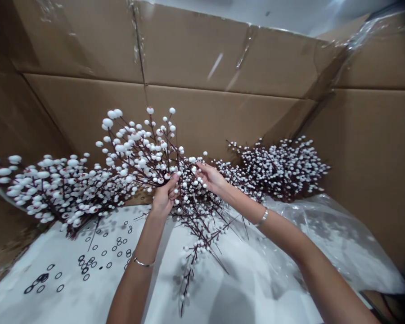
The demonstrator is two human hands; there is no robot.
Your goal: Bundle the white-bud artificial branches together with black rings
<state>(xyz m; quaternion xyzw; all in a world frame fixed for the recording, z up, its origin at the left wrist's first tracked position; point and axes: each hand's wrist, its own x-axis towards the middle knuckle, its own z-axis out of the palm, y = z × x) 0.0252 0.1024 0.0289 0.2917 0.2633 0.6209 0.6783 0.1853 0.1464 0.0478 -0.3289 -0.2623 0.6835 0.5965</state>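
My left hand (165, 196) is closed around the stems of a raised bunch of white berry branches (138, 144), whose tops fan out up and to the left. At the right edge of that bunch, my right hand (209, 177) has its fingers pinched together among the berries of a branch. Just what it grips is partly hidden by the berries. Below and behind both hands, loose berry branches (202, 211) lie in a tangle, and one stem (188, 274) reaches toward me over the white table (175, 297).
Another berry bundle (64, 189) lies at the left and a smaller-berried one (283, 166) at the right. Several black rings (87, 265) are scattered on the left of the table. Clear plastic (330, 243) covers the right side. Cardboard walls (222, 58) stand behind.
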